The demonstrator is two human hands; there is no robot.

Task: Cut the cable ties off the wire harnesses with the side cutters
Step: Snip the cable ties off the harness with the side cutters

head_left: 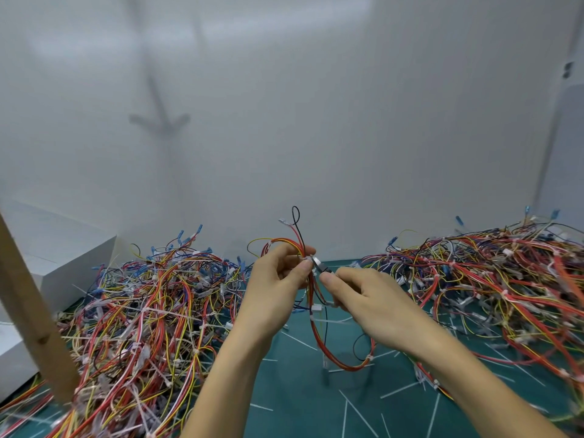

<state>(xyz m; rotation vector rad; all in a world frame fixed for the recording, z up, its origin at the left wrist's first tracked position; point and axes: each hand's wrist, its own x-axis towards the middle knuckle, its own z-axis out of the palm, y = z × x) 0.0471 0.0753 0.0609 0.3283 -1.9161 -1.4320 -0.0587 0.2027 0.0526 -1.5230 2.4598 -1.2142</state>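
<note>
— Offcuts (pixel 357 411) nearest, then?
— Yes, white strips of tie scattered over the green mat (pixel 300 393), under and between both forearms.
— And the hands?
— The left hand (pixel 278 279) pinches a harness (pixel 313 330) between thumb and fingers, high on the bundle. Red, yellow and black wires loop above the pinch. A long red loop hangs below it; whether that reaches the mat I cannot tell.
— The cutters?
— The cutters (pixel 318 264) are in the right hand (pixel 369 305), fingers curled round the handles. Their metal head sits right at the left thumb tip, against the bundle where a white tie (pixel 306 258) shows. Blades apart or together: too blurred to say.
— Farther out?
— A left pile (pixel 151 311) of harnesses and a right pile (pixel 505 279), with the hands between them. A wooden post (pixel 31 311) slants across the left edge, a white box (pixel 63 263) stands behind the left pile, and a white wall (pixel 316 121) closes the back.
</note>
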